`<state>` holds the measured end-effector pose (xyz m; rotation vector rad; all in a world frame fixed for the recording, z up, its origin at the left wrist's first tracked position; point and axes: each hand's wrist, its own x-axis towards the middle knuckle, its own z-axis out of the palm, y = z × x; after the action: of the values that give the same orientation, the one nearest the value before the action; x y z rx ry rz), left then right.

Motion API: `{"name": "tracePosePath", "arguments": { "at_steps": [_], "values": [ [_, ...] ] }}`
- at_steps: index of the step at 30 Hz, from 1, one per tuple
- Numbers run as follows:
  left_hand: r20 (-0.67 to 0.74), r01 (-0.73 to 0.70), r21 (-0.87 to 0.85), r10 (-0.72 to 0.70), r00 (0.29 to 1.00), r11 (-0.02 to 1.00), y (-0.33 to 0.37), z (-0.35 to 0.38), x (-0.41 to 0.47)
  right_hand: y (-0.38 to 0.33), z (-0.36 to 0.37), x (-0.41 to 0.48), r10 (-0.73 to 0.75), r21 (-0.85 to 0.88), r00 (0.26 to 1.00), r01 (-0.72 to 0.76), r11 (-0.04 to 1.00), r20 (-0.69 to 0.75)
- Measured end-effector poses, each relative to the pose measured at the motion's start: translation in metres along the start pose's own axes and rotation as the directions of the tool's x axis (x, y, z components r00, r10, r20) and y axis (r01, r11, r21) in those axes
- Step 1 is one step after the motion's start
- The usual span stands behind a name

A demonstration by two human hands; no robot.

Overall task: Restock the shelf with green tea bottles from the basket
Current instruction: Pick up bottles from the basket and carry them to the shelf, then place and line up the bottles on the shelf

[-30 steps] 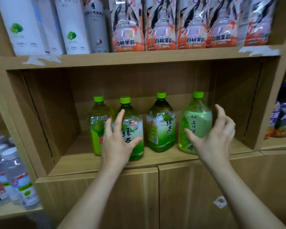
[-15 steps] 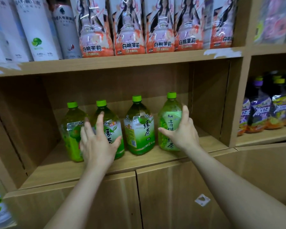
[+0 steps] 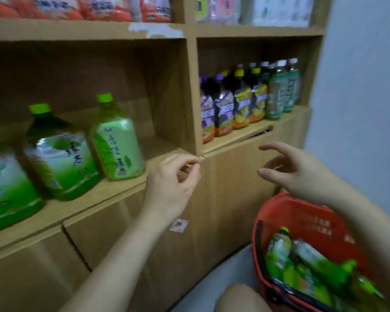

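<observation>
Three green tea bottles stand on the wooden shelf (image 3: pixel 144 174) at the left: one cut by the frame's edge (image 3: pixel 2 190), a dark one (image 3: pixel 59 158) and a pale one (image 3: pixel 117 143). A red basket (image 3: pixel 302 217) at the lower right holds several green tea bottles (image 3: pixel 302 266) lying on their sides. My left hand (image 3: pixel 173 183) hovers in front of the shelf edge, fingers loosely curled, holding nothing. My right hand (image 3: pixel 295 170) hangs above the basket with fingers spread, empty.
To the right of the pale bottle the shelf compartment has free room. The neighbouring compartment holds purple, yellow and green drink bottles (image 3: pixel 245 102). Cabinet doors (image 3: pixel 133 244) lie below the shelf. A knee (image 3: pixel 239 298) shows at the bottom, a pale wall (image 3: pixel 358 86) at right.
Both hands have left the shelved bottles and moved right and down. The view has swung right, bringing the red basket into sight.
</observation>
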<state>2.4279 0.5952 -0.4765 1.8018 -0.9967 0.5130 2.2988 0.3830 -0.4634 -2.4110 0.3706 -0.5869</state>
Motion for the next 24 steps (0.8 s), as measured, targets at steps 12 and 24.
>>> {"name": "tracePosePath", "arguments": {
  "at_steps": [12, 24],
  "values": [
    [0.633, 0.08, 0.01, -0.068, 0.771, 0.997, 0.024, 0.205, -0.06, 0.223, -0.03, -0.14, 0.557, -0.037, 0.829, -0.559, 0.828, -0.061],
    [0.922, -0.208, 0.353, -0.302, 0.241, 0.912, -0.051, 0.366, -0.111, 0.346, 0.116, -0.096, 0.774, -0.524, 0.588, -0.595, 0.61, 0.233]
  ]
}}
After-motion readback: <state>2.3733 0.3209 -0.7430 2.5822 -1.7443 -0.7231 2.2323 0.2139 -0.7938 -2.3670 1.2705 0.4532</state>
